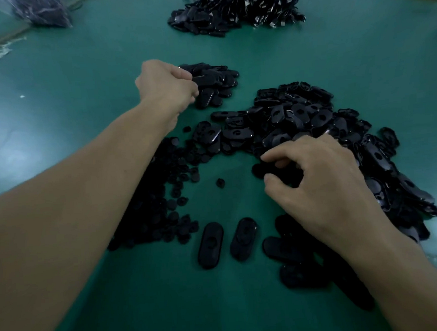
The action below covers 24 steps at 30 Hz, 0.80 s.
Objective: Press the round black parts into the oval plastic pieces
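I keep three heaps so nothing gets mixed up. The round black parts lie on the near left. The big heap of oval pieces lies on the right. The small heap farther off looks like the done ones to me. My left hand is stretched out far to that small heap, arm long and straight, fingers curled. I cannot tell if they hold anything. My right hand bends down at the near edge of the big heap and pinches one oval piece with thumb and fingers. Two more ovals wait close to me on the green table.
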Available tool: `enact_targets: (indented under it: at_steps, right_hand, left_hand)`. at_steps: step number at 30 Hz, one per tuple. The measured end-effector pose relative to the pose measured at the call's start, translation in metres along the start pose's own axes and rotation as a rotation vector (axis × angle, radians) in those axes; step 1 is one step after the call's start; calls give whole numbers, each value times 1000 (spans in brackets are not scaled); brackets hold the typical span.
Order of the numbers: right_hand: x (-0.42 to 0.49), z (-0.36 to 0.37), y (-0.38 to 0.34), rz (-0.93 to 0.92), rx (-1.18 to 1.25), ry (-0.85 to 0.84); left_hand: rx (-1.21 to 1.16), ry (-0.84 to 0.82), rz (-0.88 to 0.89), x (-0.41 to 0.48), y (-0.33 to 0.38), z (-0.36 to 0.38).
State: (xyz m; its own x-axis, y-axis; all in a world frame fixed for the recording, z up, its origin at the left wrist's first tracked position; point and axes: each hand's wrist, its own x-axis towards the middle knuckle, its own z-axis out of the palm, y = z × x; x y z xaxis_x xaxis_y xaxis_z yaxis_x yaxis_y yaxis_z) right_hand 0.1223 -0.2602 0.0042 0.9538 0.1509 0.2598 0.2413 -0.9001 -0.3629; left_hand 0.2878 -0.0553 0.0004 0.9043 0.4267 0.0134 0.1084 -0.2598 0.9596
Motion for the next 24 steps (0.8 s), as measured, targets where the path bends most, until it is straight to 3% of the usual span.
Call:
enact_targets:
  at_steps: [9,17,24]
  right_hand:
    - [1,2,1,-36,25,49]
    - [4,5,1,-86,215,231]
    - [5,6,-2,-116,507,207]
  left_hand:
    - [-24,-66,188,-39,13,-13]
    - [-92,-532,234,-107,17,-35]
    - [-52,-698,257,-119,8,-37]
